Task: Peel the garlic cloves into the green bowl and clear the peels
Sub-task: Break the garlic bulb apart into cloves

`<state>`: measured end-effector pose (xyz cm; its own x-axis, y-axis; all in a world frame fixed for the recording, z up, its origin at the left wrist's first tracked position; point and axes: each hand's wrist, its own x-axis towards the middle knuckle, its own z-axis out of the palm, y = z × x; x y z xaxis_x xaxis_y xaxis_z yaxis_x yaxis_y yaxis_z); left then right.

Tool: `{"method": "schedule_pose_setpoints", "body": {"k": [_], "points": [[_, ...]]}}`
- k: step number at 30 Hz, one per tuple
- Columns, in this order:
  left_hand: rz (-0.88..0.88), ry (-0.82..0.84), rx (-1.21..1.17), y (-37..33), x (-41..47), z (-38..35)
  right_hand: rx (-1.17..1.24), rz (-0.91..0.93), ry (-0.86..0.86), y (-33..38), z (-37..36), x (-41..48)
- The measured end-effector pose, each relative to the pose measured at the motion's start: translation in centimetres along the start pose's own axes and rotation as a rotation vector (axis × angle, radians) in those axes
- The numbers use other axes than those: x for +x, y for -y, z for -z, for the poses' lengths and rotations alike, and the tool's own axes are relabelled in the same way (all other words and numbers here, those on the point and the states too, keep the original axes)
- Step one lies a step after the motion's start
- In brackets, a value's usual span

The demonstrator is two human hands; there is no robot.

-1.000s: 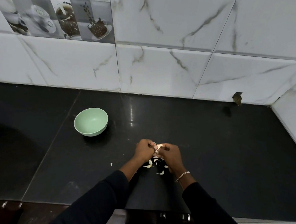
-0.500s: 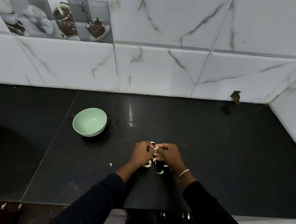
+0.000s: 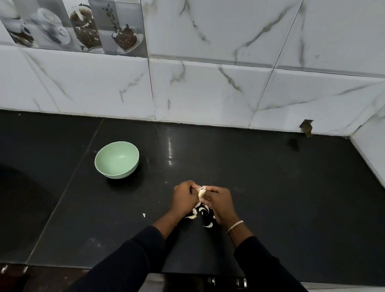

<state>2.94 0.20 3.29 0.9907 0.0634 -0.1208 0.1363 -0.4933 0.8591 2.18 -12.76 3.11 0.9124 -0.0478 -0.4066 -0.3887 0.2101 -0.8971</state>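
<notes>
At a black counter [image 3: 275, 201], seen from above: left hand [image 3: 184, 195] and right hand [image 3: 221, 204] drawn close together, knuckles nearly touching; pinched between them, a pale garlic clove [image 3: 201, 192], gripped from either side by curled fingers [image 3: 213, 190], thin skin splayed loose at its top end; only a sliver of the clove visible in the gap between the two sets of fingertips, the rest hidden behind the hands. Directly beneath the hands, on the counter, a small scatter of pale curved garlic pieces [image 3: 200, 213], peel or clove not clear; one stray white fleck [image 3: 144, 215] off to the left, apart from the scatter. Well to the left of the hands and farther back, upright on the counter, the green bowl [image 3: 116, 159], its mouth open to the camera. On the right wrist, a thin chain bracelet [image 3: 235, 225]; dark sleeves on both arms. Behind, white marbled wall tiles [image 3: 215, 89]; at upper left, a panel of coffee-cup prints [image 3: 65, 16].
</notes>
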Motion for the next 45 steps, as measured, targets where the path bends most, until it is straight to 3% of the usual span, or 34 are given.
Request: {"method": "schedule_pose_setpoints", "body": {"k": [5,14,25,35,45], "points": [[0.077,-0.025,-0.181,-0.5,-0.2,0.0,0.117,-0.022,0.039,0.7,0.1,-0.4],[0.118,0.202,-0.256,0.3,0.0,0.2,-0.056,0.020,-0.054,0.4,1.5,-0.2],[0.093,0.075,-0.112,0.2,-0.5,-0.7,0.075,-0.043,-0.087,0.8,-0.4,-1.1],[0.241,0.066,-0.365,0.1,-0.5,-0.2,0.169,0.004,-0.062,0.2,-0.6,-1.1],[0.358,0.080,-0.474,0.5,0.2,0.0,0.040,0.019,-0.042,-0.3,0.4,-0.4]]}}
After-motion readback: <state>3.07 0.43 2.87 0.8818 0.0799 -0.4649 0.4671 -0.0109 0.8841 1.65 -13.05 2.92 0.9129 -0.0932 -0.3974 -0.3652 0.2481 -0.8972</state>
